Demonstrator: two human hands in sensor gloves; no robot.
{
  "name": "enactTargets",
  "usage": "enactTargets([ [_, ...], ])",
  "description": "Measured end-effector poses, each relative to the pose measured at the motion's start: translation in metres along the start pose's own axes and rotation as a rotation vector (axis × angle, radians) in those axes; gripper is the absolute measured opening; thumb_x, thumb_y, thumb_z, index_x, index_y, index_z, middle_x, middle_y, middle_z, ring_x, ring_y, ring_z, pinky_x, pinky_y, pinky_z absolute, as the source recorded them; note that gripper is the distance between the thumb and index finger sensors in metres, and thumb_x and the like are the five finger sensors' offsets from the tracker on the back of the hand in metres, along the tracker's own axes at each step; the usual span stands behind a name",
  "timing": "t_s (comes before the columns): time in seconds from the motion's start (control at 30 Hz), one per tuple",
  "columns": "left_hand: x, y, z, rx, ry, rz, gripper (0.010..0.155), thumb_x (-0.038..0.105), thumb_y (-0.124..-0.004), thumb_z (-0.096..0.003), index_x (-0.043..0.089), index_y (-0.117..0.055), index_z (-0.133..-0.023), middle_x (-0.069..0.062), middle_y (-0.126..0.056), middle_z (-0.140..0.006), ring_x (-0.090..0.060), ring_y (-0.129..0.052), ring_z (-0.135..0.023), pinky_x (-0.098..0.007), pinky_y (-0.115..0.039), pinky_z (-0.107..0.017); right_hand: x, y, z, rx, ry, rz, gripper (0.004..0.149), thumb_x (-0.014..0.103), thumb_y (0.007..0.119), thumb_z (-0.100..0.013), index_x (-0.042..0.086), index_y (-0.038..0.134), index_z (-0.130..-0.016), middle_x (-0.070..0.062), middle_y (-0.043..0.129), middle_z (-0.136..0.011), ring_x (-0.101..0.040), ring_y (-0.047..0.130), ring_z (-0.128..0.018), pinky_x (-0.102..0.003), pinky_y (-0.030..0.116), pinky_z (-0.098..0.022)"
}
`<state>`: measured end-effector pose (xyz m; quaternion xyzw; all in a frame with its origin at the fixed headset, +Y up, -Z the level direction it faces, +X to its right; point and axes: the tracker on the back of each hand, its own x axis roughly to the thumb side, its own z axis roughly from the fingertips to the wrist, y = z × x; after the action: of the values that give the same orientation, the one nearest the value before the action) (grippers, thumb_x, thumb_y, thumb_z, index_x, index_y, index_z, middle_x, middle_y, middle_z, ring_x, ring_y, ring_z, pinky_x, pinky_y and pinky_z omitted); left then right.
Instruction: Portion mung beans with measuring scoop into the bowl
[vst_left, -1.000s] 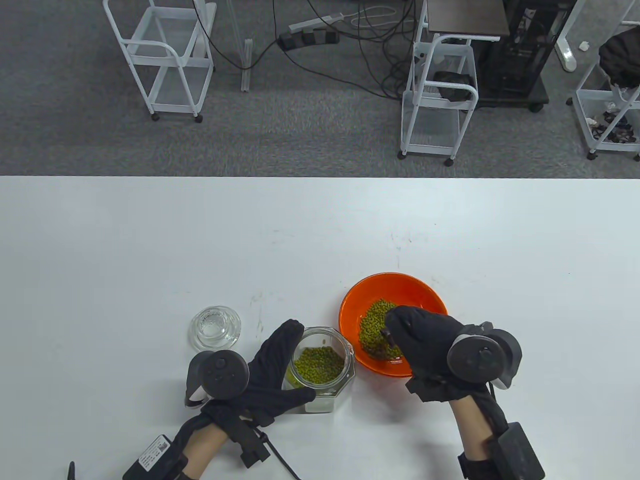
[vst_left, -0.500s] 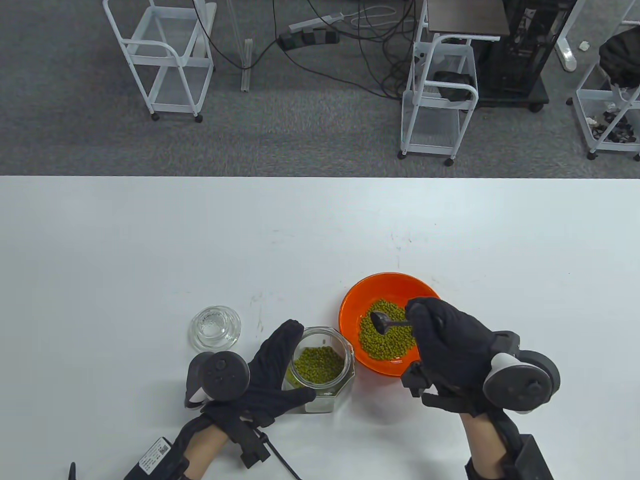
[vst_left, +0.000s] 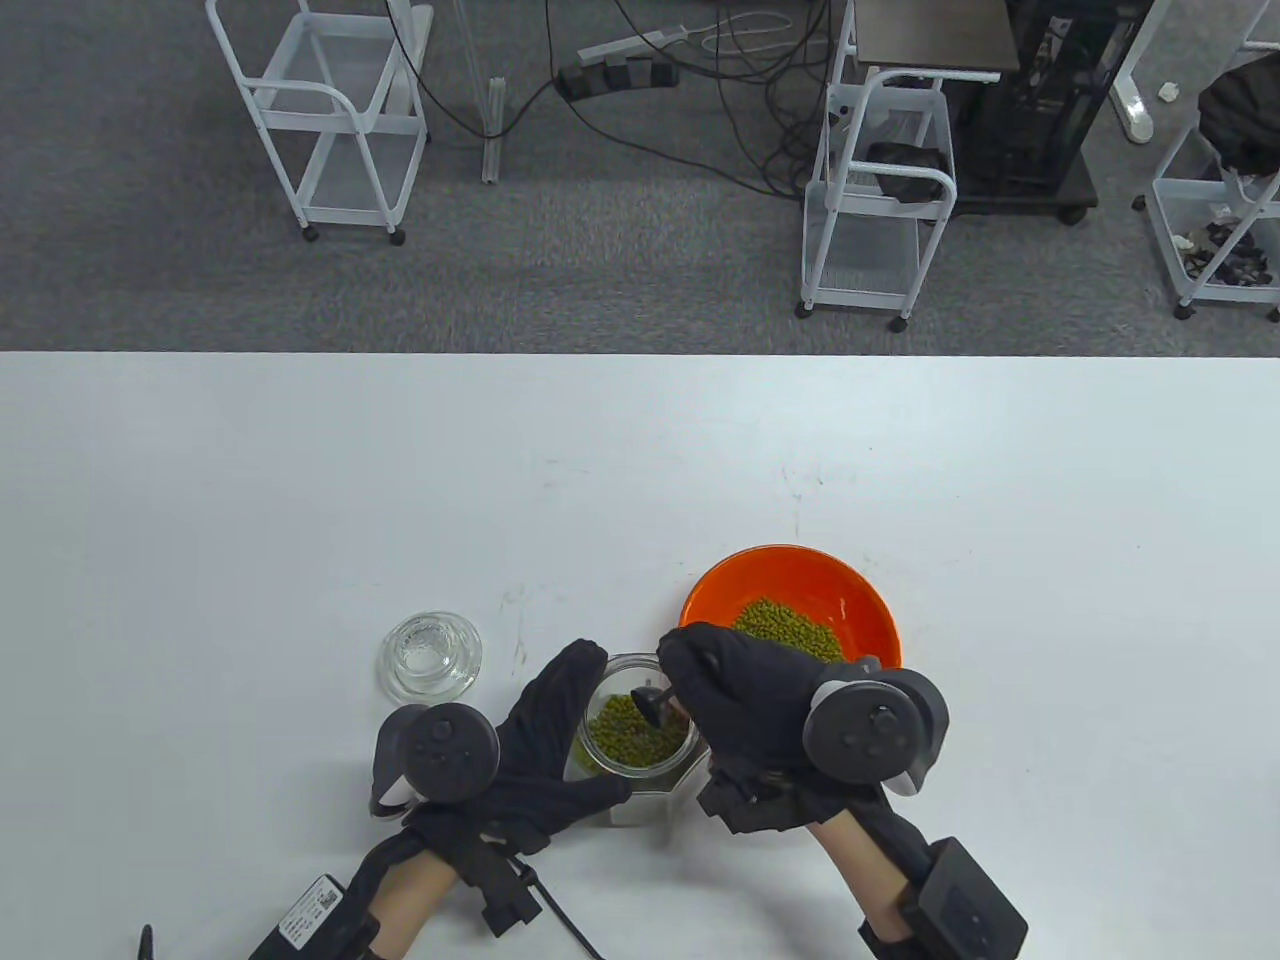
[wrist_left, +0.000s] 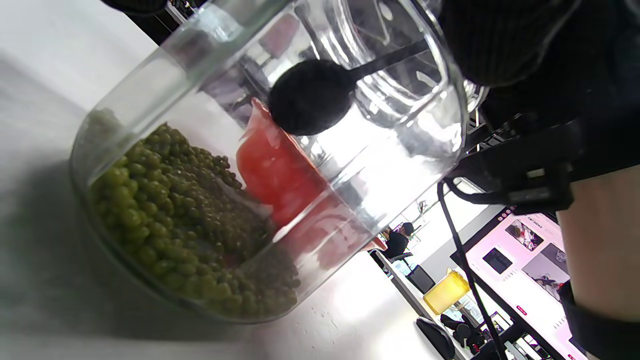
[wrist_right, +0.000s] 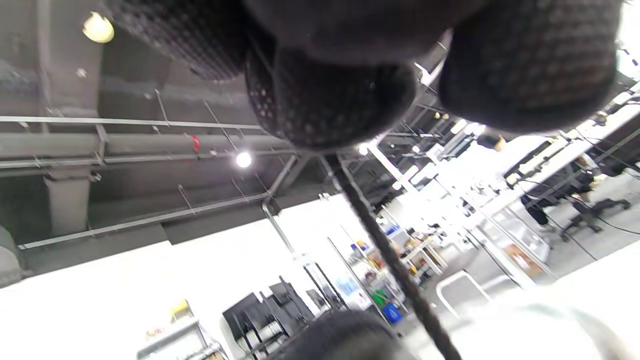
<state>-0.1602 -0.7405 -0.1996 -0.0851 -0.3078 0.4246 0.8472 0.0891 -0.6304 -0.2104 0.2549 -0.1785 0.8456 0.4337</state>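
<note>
Right hand (vst_left: 745, 700), gloved in black knit, now over the jar (vst_left: 640, 735), no longer above the bowl (vst_left: 790, 625) as half a second ago. Fingers pinched on the thin dark handle of the scoop (vst_left: 655, 703); small round scoop head down inside the jar mouth, just above the beans (vst_left: 632, 735). Seen through the glass in the left wrist view as a dark, rough-surfaced ball on a slim stem (wrist_left: 310, 95).

Left hand (vst_left: 545, 750) unmoved since the earlier frames, fingers spread wide and wrapped around the jar's left side, thumb along the near side, steadying it.

Jar of clear thick glass, round at the mouth, faceted at the base, roughly a third full of small green beans. Orange bowl just beside the jar on the right, smooth and glossy, round, with a low heap of beans (vst_left: 785, 625) now uncovered. Clear glass lid (vst_left: 431, 655) lying left of the jar, apart from it, on the white table (vst_left: 300, 500).
</note>
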Motion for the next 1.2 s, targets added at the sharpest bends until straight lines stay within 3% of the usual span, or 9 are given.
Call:
enactTargets([
  [0.3, 0.0, 0.0, 0.0, 0.0, 0.0, 0.001, 0.108, 0.064, -0.078, -0.0494, 0.018, -0.009, -0.118, -0.024, -0.019, -0.126, -0.053, -0.041, -0.114, -0.078, -0.045, -0.073, 0.0, 0.024, 0.007, 0.096, -0.02, 0.187, 0.044, 0.043, 0.079, -0.051, 0.008, 0.094, -0.072, -0.016, 0.101, -0.044, -0.012, 0.091, -0.001, -0.04, 0.093, -0.017],
  [0.47, 0.0, 0.0, 0.0, 0.0, 0.0, 0.001, 0.108, 0.064, -0.079, -0.0494, 0.019, -0.009, -0.118, -0.025, -0.019, -0.126, -0.054, -0.041, -0.114, -0.078, -0.045, -0.073, -0.005, 0.028, 0.008, 0.085, 0.07, 0.206, 0.043, 0.044, 0.08, -0.051, 0.009, 0.095, -0.072, -0.015, 0.103, -0.044, -0.009, 0.09, 0.001, -0.036, 0.094, -0.015],
  [0.67, 0.0, 0.0, 0.0, 0.0, 0.0, 0.001, 0.108, 0.064, -0.079, -0.0494, 0.019, -0.009, -0.118, -0.025, -0.019, -0.125, -0.053, -0.041, -0.114, -0.078, -0.045, -0.073, -0.022, 0.03, 0.009, 0.123, 0.241, 0.01, 0.043, 0.042, 0.081, -0.051, 0.008, 0.095, -0.072, -0.016, 0.104, -0.045, -0.009, 0.089, 0.002, -0.036, 0.092, -0.013],
  [0.93, 0.0, 0.0, 0.0, 0.0, 0.002, -0.002, 0.108, 0.064, -0.079, -0.0493, 0.019, -0.009, -0.118, -0.024, -0.019, -0.126, -0.053, -0.041, -0.114, -0.078, -0.045, -0.073, -0.027, 0.034, 0.009, 0.301, 0.359, -0.132, 0.042, 0.041, 0.084, -0.05, 0.008, 0.096, -0.074, -0.018, 0.105, -0.05, -0.009, 0.088, 0.003, -0.034, 0.092, -0.011],
  [1.2, 0.0, 0.0, 0.0, 0.001, 0.003, -0.003, 0.108, 0.064, -0.079, -0.0493, 0.019, -0.009, -0.118, -0.024, -0.019, -0.126, -0.053, -0.041, -0.114, -0.078, -0.045, -0.073, -0.032, 0.032, 0.009, 0.369, 0.457, -0.201, 0.042, 0.04, 0.084, -0.051, 0.007, 0.096, -0.075, -0.019, 0.105, -0.05, -0.008, 0.088, 0.003, -0.035, 0.093, -0.012],
])
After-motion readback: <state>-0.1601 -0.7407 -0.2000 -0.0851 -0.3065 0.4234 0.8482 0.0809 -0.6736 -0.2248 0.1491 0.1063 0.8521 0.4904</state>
